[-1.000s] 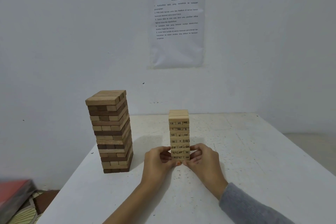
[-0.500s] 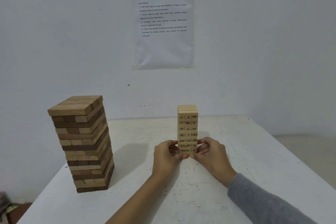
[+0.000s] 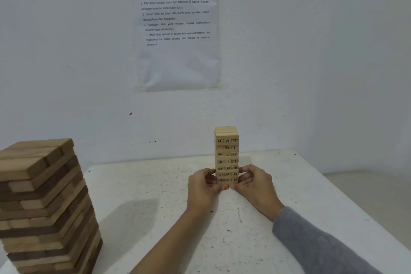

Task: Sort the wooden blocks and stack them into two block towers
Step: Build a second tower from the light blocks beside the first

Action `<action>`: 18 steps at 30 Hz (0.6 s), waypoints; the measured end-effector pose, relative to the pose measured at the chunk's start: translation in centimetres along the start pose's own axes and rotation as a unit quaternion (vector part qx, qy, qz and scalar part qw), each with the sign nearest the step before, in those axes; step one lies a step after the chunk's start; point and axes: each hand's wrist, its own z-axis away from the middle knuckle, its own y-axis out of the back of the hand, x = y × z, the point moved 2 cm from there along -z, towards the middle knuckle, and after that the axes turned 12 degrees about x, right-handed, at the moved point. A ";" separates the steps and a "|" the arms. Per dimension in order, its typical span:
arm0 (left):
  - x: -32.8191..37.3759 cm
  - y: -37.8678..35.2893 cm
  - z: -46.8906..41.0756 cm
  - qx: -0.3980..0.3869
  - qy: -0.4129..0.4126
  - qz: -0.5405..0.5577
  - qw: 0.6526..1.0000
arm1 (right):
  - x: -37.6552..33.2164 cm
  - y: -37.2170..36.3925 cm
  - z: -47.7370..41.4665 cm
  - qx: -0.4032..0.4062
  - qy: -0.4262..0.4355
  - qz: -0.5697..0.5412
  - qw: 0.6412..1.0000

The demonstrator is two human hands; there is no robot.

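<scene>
The left hand (image 3: 202,184) and right hand (image 3: 255,182) clasped the foot of the small numbered tower (image 3: 226,151) from either side, fingers curled round its lowest layers, probably to square and steady it. It stood upright mid-table (image 3: 155,207), well apart from the larger two-tone tower (image 3: 44,202) near the left edge.

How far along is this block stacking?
Nearly finished, it seems. Done: the large two-tone tower and the small numbered tower both stand on the table. In hand: the left hand and right hand grip the small tower's base from both sides, probably squaring it. Left: no loose blocks show, so likely only letting go.
</scene>
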 end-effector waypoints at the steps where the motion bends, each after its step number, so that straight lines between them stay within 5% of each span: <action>1: 0.0 -0.3 -0.3 -0.001 0.000 0.001 1.000 | 0.1 -0.1 -0.4 0.001 0.000 0.000 1.000; 18: -0.7 -2.0 -1.9 -0.001 0.011 -0.014 1.000 | 1.0 -0.1 -3.1 0.003 -0.006 -0.001 1.000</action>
